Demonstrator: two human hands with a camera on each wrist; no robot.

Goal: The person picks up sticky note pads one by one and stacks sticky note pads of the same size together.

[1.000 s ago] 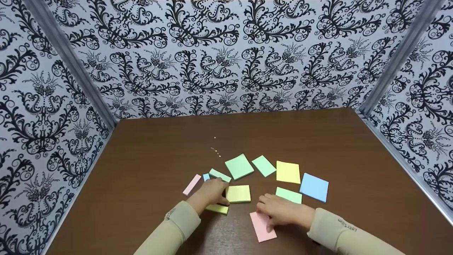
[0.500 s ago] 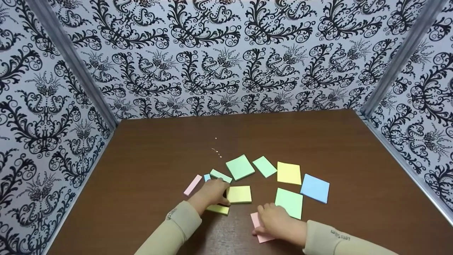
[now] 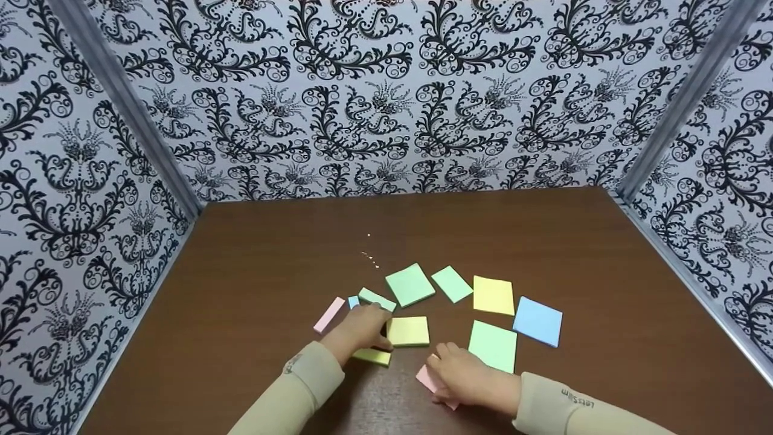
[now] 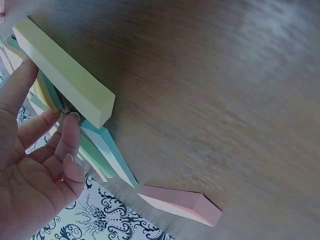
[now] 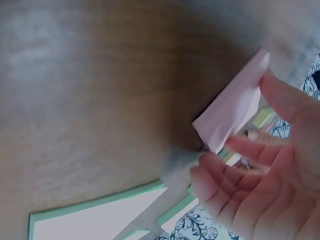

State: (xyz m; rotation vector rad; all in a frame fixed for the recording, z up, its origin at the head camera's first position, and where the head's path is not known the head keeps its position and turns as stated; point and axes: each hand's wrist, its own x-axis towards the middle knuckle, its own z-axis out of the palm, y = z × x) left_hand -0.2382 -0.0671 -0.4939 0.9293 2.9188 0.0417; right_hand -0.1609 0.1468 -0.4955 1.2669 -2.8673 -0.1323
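On the near part of the table (image 3: 272,241), the right hand (image 3: 474,379) pinched the pink pad (image 3: 427,379).

The pad was tilted between thumb and fingers and not yet laid flat; whether it touched the wood could not be told. The left hand (image 3: 359,329) had its fingers part-curled at the left edge of the yellow pad (image 3: 408,332); whether it gripped could not be made out. By the look of it, little was finished: the green square (image 3: 410,284), green oblong (image 3: 452,284), far yellow square (image 3: 493,295) and blue square (image 3: 537,321) lay unstacked. The near green square (image 3: 493,346) crowded the right hand, while the left partly hid the blue strip (image 3: 352,301) and yellow strip (image 3: 372,357). A pink strip (image 3: 329,315) and green strip (image 3: 377,299) lay nearby.
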